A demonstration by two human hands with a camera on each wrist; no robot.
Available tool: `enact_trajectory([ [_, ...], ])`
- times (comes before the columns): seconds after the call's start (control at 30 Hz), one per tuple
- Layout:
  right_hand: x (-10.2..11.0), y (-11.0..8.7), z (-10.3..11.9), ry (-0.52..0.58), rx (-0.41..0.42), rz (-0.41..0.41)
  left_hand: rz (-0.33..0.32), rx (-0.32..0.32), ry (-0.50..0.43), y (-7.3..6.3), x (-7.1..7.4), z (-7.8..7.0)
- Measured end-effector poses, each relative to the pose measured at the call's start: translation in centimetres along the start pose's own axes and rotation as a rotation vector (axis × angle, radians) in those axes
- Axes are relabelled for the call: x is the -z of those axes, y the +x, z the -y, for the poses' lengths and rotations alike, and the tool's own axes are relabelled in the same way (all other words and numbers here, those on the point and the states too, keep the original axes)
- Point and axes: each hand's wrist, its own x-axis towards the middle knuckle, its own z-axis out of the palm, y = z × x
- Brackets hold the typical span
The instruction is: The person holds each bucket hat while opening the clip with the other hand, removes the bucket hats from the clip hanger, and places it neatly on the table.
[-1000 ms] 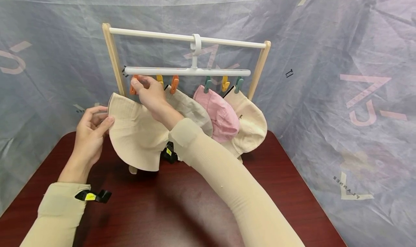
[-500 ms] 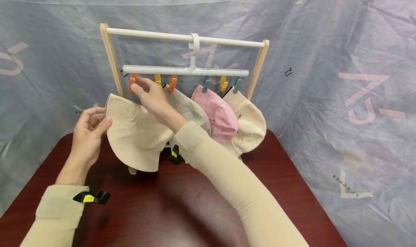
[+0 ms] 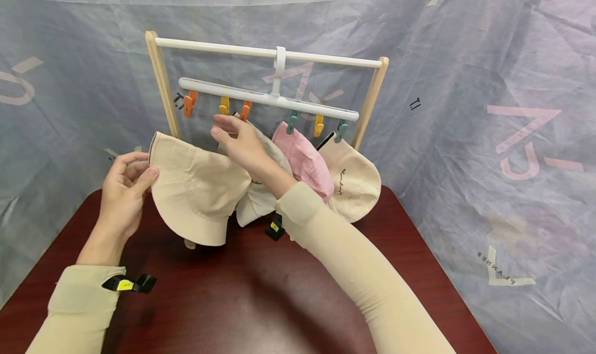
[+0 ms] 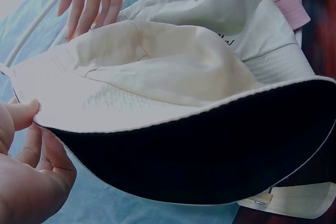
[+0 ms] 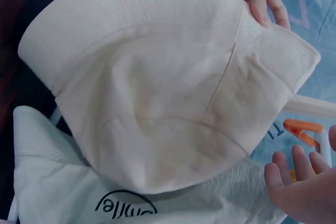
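My left hand [image 3: 122, 198] pinches the brim edge of a cream bucket hat [image 3: 193, 188] between thumb and fingers. In the left wrist view, the hat's dark underside [image 4: 210, 156] faces me. My right hand [image 3: 249, 147] holds nothing, its fingers loosely extended in front of a pale grey hat [image 5: 63, 166] with "smile" lettering. Up and to the left of that hand, an orange clip [image 3: 189, 104] hangs from the white hanger [image 3: 223, 90], apart from the cream hat. The hanger tilts, its left end higher.
A pink hat [image 3: 307, 162] and a cream hat with script [image 3: 356, 183] hang farther right, near green clips [image 3: 292, 122] and a yellow clip [image 3: 318, 125]. The wooden-ended rack [image 3: 160, 79] stands on a dark red table [image 3: 223, 302], with a grey cloth [image 3: 465, 136] behind.
My right hand has left the leftmost orange clip and moved right and down. The hanger's left end has risen and its right end dipped. My left hand keeps hold of the cream hat.
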Motion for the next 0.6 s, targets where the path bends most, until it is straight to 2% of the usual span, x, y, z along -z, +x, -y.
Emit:
enact_trajectory([
  [0.37,1.5,-0.9,-1.4,0.03,0.038,-0.043,0.009,-0.011,-0.019,-0.1,-0.2,0.0],
  [0.6,2.3,-1.2,-2.1,0.01,0.055,-0.03,-0.006,-0.033,-0.011,-0.1,-0.5,0.0],
])
